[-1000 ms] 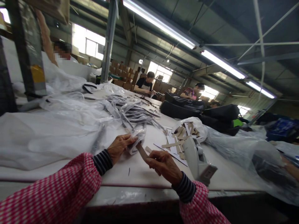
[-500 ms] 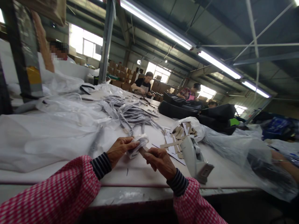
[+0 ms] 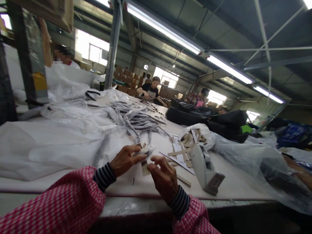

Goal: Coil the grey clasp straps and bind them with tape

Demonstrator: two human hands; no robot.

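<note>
the clear wrapping [image 3: 149, 149] at the left grip [image 3: 125, 161] is blurred, its contents unclear; below the right grip [image 3: 164, 177] the checked sleeve [image 3: 193, 217] is cut off; far right of it, plastic [image 3: 246, 159] veils a dark thing [image 3: 275, 177].

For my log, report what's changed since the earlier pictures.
The right hand has moved left and tipped more upright; the brown strip no longer bridges the hands, whether released is unclear. A pale piece now shows below the plastic-wrapped bundle. The left hand still grips the bundle; the tape dispenser stayed put.
</note>
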